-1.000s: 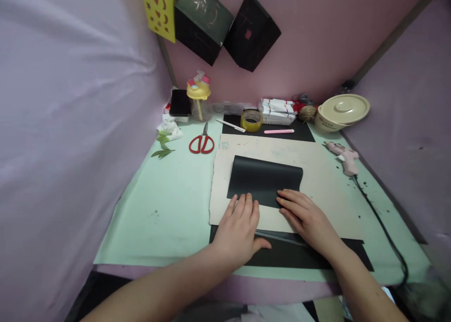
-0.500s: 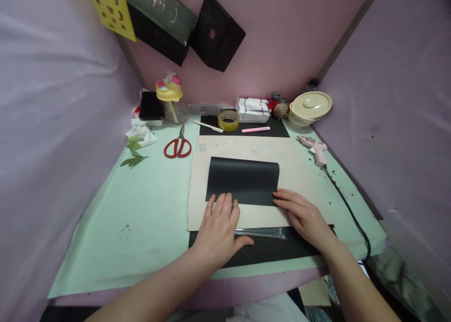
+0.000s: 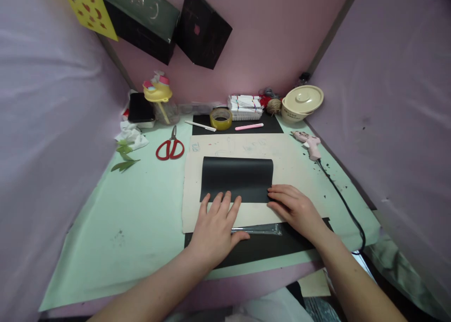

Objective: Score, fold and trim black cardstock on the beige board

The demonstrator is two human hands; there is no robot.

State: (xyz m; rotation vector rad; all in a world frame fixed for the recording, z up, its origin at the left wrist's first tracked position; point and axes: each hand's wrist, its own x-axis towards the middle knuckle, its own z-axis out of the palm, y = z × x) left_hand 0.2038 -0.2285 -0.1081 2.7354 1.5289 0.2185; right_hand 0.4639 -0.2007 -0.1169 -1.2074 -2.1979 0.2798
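Observation:
A sheet of black paper [image 3: 237,177] lies bent over on itself on a cream board, its far edge rounded in a soft, uncreased fold. My left hand [image 3: 216,226] is open, with spread fingertips resting on the paper's near edge and the thumb out over the board's front. At the near right corner, my right hand [image 3: 294,209] has its fingers and thumb drawn together on the paper's edge. What lies under those fingertips is hidden.
Red-handled scissors [image 3: 170,146] lie left of the cream board [image 3: 299,162]. Behind it are a roll of tape [image 3: 221,120], a white pen [image 3: 200,126] and a pink pen [image 3: 249,126]. A corded glue gun [image 3: 310,143] lies right. A clear plastic packet [image 3: 260,229] pokes out in front.
My right thumb has come up to the paper's corner beside the fingers. My left fingers have spread a little wider along the near edge. The whole view has shifted slightly.

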